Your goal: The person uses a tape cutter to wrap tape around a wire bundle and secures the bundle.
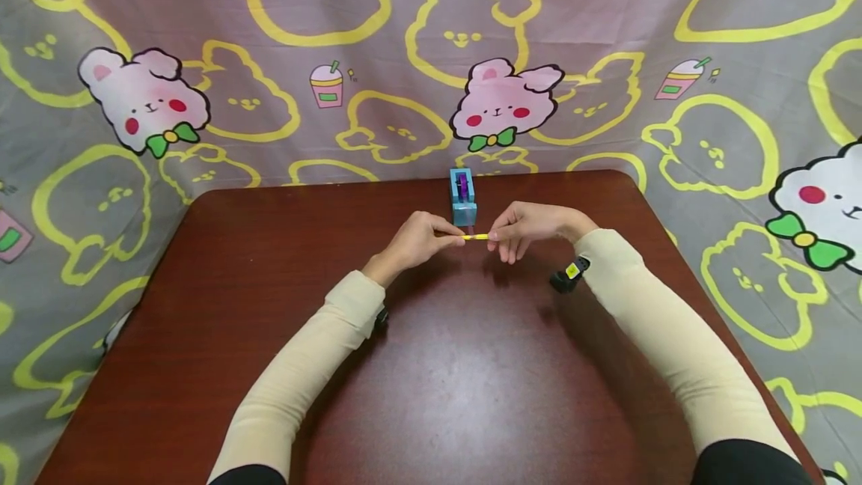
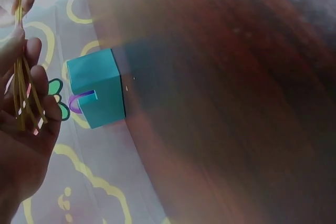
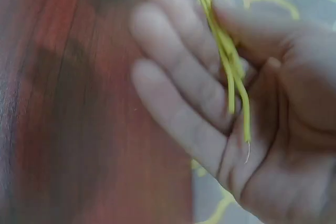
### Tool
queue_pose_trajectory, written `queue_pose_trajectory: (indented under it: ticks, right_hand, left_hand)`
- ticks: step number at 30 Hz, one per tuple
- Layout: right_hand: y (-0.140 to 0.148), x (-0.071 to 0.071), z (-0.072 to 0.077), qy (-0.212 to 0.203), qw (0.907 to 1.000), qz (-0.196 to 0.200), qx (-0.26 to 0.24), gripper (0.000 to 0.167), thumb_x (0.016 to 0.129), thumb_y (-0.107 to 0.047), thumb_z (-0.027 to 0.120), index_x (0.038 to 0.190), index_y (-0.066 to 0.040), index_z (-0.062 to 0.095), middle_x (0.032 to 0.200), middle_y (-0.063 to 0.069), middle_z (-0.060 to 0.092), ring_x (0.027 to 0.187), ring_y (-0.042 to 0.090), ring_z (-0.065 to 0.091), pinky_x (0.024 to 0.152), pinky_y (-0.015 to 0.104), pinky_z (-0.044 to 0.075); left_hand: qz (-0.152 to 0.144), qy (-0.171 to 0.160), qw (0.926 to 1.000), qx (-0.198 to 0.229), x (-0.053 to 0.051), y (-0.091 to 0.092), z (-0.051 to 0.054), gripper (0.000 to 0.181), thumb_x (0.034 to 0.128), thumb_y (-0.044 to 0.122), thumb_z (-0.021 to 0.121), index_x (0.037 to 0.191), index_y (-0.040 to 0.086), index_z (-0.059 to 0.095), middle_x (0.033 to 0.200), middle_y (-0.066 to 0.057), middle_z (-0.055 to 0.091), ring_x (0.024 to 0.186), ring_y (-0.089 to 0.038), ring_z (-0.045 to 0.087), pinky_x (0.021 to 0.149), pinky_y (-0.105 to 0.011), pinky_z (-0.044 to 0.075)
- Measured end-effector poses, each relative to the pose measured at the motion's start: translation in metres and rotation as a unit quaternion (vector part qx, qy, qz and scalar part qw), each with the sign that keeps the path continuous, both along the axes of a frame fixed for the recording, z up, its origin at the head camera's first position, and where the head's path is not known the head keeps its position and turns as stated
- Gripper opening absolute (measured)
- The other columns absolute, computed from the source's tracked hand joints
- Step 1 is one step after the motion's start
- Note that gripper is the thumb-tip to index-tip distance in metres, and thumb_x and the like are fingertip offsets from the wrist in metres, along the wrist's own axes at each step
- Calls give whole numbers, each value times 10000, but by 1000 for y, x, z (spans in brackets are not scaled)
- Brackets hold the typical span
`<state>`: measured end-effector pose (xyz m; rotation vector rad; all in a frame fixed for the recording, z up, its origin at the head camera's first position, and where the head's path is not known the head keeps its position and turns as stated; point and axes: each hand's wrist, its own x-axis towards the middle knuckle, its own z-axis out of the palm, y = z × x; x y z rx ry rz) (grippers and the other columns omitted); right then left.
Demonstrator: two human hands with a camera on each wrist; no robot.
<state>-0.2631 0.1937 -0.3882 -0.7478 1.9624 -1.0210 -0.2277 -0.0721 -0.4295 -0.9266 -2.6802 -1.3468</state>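
A thin bundle of yellow wires (image 1: 477, 236) is stretched level between my two hands, above the table. My left hand (image 1: 417, 239) pinches its left part between thumb and fingers; loose wire ends (image 2: 23, 93) fan out over the palm in the left wrist view. At the other end, my right hand (image 1: 528, 224) pinches the bundle, its remaining fingers loosely extended. One wire end (image 3: 247, 129) there shows a bare metal strand. Just behind the bundle stands a blue tape dispenser (image 1: 463, 213) with a purple roll (image 1: 462, 185). A small pale strip (image 1: 471, 230) shows between dispenser and wires.
The dark red-brown table (image 1: 269, 283) has its far edge just behind the dispenser. A grey curtain (image 1: 397, 13) with cartoon prints hangs behind and at both sides. Black wrist devices (image 1: 566, 276) hang below both cuffs.
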Motion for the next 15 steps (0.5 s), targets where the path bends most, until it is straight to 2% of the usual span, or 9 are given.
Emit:
queue_pose_trajectory:
  ticks: [3, 6, 8, 11, 15]
  right_hand:
    - [-3, 11, 9, 1029, 9946, 58, 90, 193, 1026, -126, 594, 1043, 18, 722, 847, 230, 704, 783, 382, 687, 794, 541, 562]
    - [-5, 22, 12, 2233, 9744, 45, 273, 139, 1014, -106, 613, 1022, -61, 744, 813, 132, 712, 740, 334, 684, 747, 492, 573]
    - [-6, 28, 11, 2972, 9538, -30, 428, 124, 1001, -115, 636, 1034, -85, 752, 804, 55, 711, 705, 262, 676, 705, 414, 576]
    - [-8, 37, 7, 3875, 9199, -177, 583, 104, 970, -137, 687, 1038, -111, 763, 786, -18, 697, 665, 166, 633, 657, 323, 551]
    - [-7, 43, -9, 4902, 8691, -251, 603, 147, 934, -128, 734, 1072, -101, 775, 865, -10, 722, 714, 127, 632, 687, 332, 561]
  left_hand:
    - [32, -383, 9989, 266, -3, -1, 1, 126, 862, 185, 817, 936, 83, 822, 857, 11, 753, 715, -179, 577, 584, -255, 436]
    - [40, -762, 9957, 534, -7, -2, 0, 164, 900, 212, 781, 923, 53, 813, 836, -75, 754, 714, -276, 615, 589, -273, 468]
    - [60, -1072, 9917, 712, -11, -3, 0, 247, 960, 254, 712, 927, 28, 804, 834, -150, 747, 681, -336, 608, 577, -299, 478]
    - [113, -1694, 9808, 962, -17, -5, 0, 408, 1034, 341, 587, 940, 4, 796, 819, -201, 735, 574, -310, 538, 540, -346, 453]
    - [7, -2712, 9569, 1035, -26, -8, 0, 502, 1057, 408, 514, 1000, -11, 784, 801, -146, 739, 546, -171, 506, 560, -348, 451]
